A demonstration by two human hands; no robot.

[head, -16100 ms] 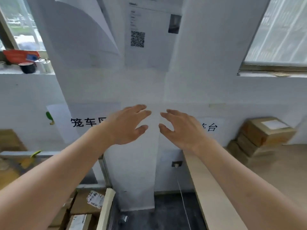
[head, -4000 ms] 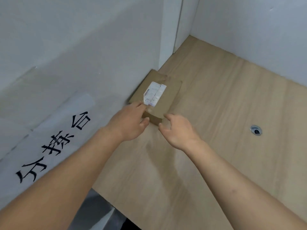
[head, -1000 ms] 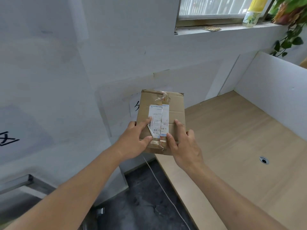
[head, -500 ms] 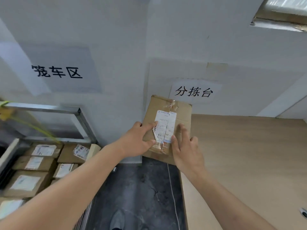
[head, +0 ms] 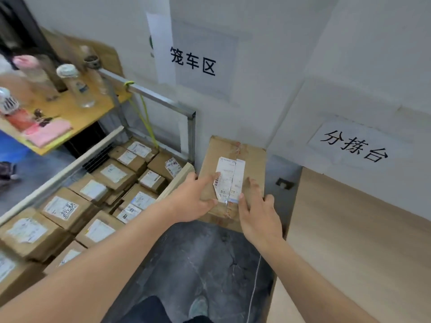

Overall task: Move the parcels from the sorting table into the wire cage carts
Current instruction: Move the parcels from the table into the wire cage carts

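While you carry the parcel in mid-air, over the dark floor between the counter and the cart, you are in the transfer step: it has left the counter and is not yet in the cart. Your left hand grips its near left edge, thumb curled onto the top beside the white label and the fingers going underneath, where they are hidden. Your right hand holds the near right corner with the thumb lying on the label's lower edge and the fingers spread along the side. The parcel sits fairly level, tilted slightly away from you, with tape running down its middle. Next you need to swing it left over the cart's pale side board, which lies just beside your left hand, and lower it onto the boxes already stacked there. Those boxes fill most of the cart floor in an uneven layer, so you should pick a flat spot and set it down label up, so it does not slide. The counter to your right is pale wood grain, and no parcels show on the part in view. Behind is a white wall with two paper signs in black characters. At far left a yellow shelf carries bottles and a pink cloth, all blurred.
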